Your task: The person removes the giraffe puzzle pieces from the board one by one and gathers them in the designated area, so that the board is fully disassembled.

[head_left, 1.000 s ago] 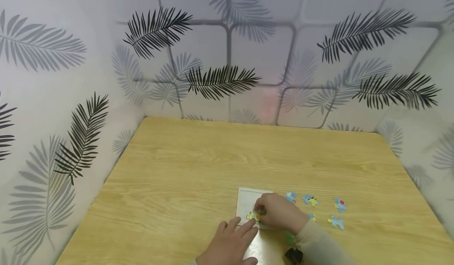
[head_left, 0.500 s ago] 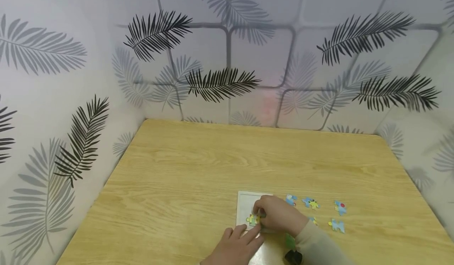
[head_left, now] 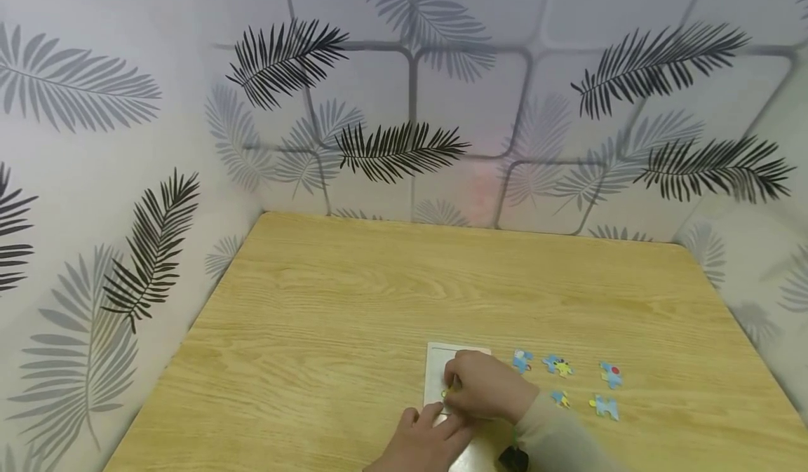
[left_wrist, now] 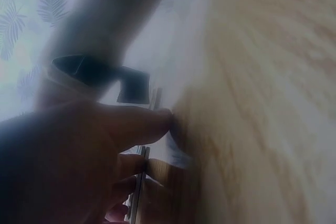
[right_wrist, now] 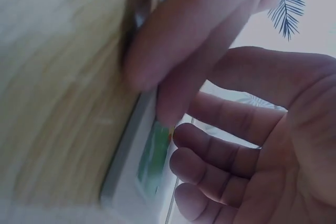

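Observation:
My right hand point(head_left: 489, 388) bends over a pale puzzle board point(head_left: 438, 363), thumb and fingers drawn together at a jigsaw piece point(head_left: 445, 394) that they mostly cover. In the right wrist view, its curled fingers come down beside a green patch of puzzle point(right_wrist: 152, 156) inside the board's raised edge; the tips of its thumb and index finger are hidden. My left hand point(head_left: 426, 437) rests at the board's near edge, fingers stretched forward close to the right fingertips. In the left wrist view, the left thumb point(left_wrist: 152, 124) lies apart from the other fingers, low over the wood.
Loose blue-and-yellow jigsaw pieces lie right of the board, among them one with a red dot point(head_left: 611, 374) and a blue one point(head_left: 606, 407). A glossy white surface point(head_left: 470, 458) shows below the hands. A black wrist device point(head_left: 513, 458) sits on the right wrist. Patterned walls enclose the wooden table point(head_left: 315, 318).
My right hand has shifted slightly left and down, covering more of the yellow piece on the board. My left hand has edged right, its fingers nearer the right hand. The camera view moved slightly.

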Motion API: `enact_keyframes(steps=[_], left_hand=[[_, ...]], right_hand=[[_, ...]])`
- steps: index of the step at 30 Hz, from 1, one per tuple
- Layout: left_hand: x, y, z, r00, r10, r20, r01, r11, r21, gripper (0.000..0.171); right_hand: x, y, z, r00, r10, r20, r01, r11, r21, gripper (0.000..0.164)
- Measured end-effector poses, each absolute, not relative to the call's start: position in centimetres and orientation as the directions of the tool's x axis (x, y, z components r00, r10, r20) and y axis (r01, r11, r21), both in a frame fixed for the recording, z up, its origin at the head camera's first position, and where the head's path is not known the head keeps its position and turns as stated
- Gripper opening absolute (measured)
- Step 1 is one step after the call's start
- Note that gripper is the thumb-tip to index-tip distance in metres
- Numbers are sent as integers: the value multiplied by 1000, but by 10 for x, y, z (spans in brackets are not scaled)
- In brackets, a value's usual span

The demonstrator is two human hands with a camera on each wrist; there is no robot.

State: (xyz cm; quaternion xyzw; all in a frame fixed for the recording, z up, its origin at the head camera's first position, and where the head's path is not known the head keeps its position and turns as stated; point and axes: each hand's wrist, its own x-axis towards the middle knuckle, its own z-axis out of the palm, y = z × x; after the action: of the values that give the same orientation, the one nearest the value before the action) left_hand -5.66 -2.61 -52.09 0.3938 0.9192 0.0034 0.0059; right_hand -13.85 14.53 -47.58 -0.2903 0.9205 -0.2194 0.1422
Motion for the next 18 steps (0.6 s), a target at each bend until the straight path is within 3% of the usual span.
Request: enact_keyframes(steps=[18], left_hand=[[-53,-25,-519,-710,704,11,703,710,-50,70]], right_hand=[[-141,134,-473,-773,-602,-200,-433,731,-528,25]])
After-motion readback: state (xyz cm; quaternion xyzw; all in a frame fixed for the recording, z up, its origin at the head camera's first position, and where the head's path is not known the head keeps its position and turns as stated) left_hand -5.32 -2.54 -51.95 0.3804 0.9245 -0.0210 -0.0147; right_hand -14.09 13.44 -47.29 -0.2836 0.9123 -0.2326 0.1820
